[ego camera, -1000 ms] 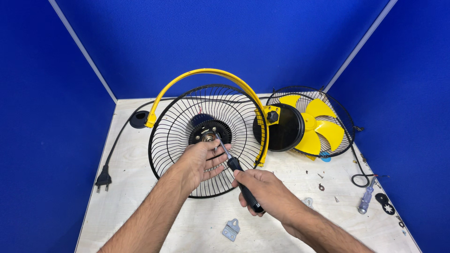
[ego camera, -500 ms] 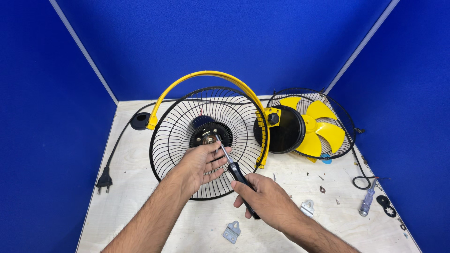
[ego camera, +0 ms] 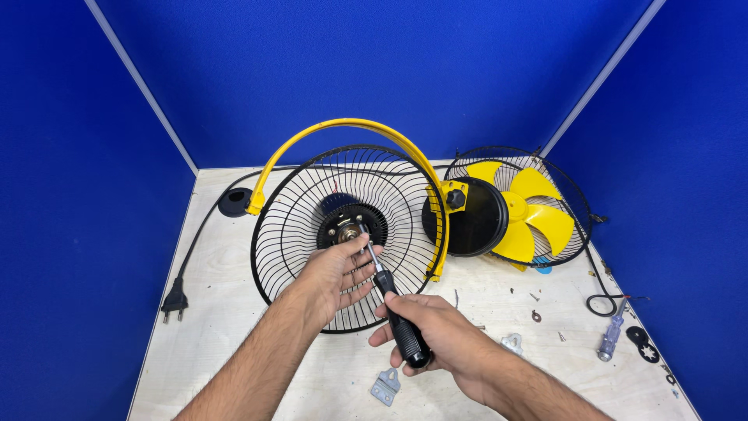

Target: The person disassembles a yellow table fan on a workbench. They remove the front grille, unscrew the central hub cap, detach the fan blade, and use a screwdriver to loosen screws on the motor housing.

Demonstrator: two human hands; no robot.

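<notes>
Barely anything's shifted, right hand [ego camera: 436, 335] still clenched on the screwdriver [ego camera: 393, 308], left hand [ego camera: 339, 273] steadying its shaft just ahead of that grip, tip at the grille [ego camera: 312, 234] hub, blade [ego camera: 530, 214] already off.

The setting is a small workbench booth for repair or assembly work, not a home. Plain blue partition walls [ego camera: 374, 70] enclose a pale plywood tabletop [ego camera: 234, 327] on three sides. Fan parts lie spread across it: a black wire guard [ego camera: 296, 226], a yellow fan blade [ego camera: 538, 214], loose screws [ego camera: 536, 296], a small metal bracket [ego camera: 386, 387].
</notes>
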